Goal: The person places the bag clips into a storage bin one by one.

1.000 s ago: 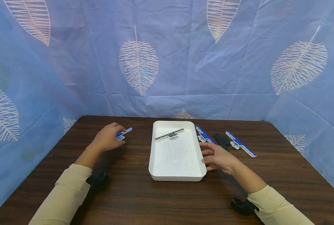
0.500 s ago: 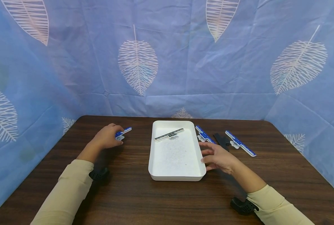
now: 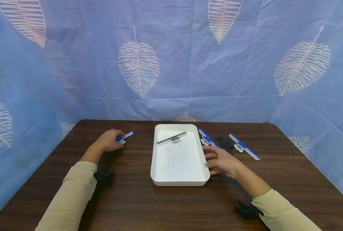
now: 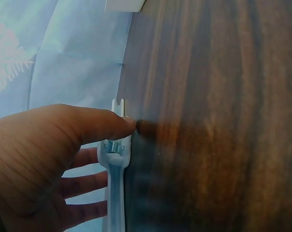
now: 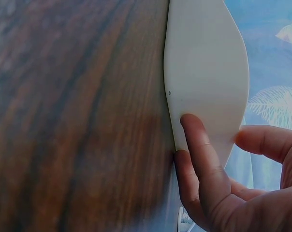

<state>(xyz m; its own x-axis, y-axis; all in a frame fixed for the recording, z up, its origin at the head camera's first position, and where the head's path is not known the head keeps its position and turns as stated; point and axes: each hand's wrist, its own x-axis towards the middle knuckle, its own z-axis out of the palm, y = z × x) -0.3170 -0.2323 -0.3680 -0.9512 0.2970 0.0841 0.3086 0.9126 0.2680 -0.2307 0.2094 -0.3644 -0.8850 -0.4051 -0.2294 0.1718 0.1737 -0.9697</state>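
My left hand (image 3: 109, 141) is at the far left of the table and pinches a blue and white ruler clip (image 3: 129, 134). The left wrist view shows the thumb on its pale handle beside a metal spring (image 4: 114, 146), with fingers behind the clip. My right hand (image 3: 224, 162) rests against the right side of the white tray (image 3: 180, 183). In the right wrist view its fingertips touch the tray's outer wall (image 5: 204, 63) and rim, the fingers extended. A black and white ruler clip (image 3: 172, 138) lies inside the tray, toward the back.
Right of the tray lie a blue ruler clip (image 3: 208, 138), partly behind my right hand, a black clip (image 3: 225, 145) and another blue ruler clip (image 3: 244, 146). The dark wooden table (image 3: 136, 205) ends at a blue leaf-print cloth (image 3: 171, 80) behind.
My left hand stays on the blue ruler clip and shifts only slightly. The right hand keeps its place against the tray. The head view has turned a little.
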